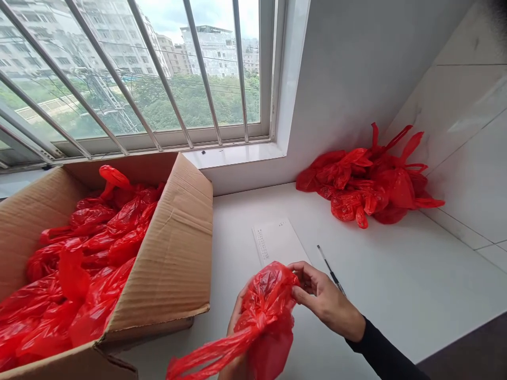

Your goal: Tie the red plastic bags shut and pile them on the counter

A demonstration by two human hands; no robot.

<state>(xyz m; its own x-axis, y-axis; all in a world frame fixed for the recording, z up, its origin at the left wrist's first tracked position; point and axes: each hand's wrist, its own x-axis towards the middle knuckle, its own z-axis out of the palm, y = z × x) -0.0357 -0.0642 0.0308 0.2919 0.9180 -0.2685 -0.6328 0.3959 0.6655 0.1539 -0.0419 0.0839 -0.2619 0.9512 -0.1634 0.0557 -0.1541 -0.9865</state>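
A knotted red plastic bag (273, 322) is held up over the white tabletop, its long handles trailing to the lower left. My left hand (237, 311) supports it from behind and below, mostly hidden by the plastic. At the bag's right side, my right hand (322, 301) pinches the edge between thumb and fingers. What the bag contains cannot be made out. Just beyond it lies a white sheet or pad (283, 240) with handwriting, partly covered by the bag. Beside that rests a pen (330, 272), close to my right hand.
On the left stands an open cardboard box (170, 253) filled with several red bags (99, 237). More red bags (368, 184) are heaped against the wall at the back right. A barred window (158, 74) is behind the white table (396, 274).
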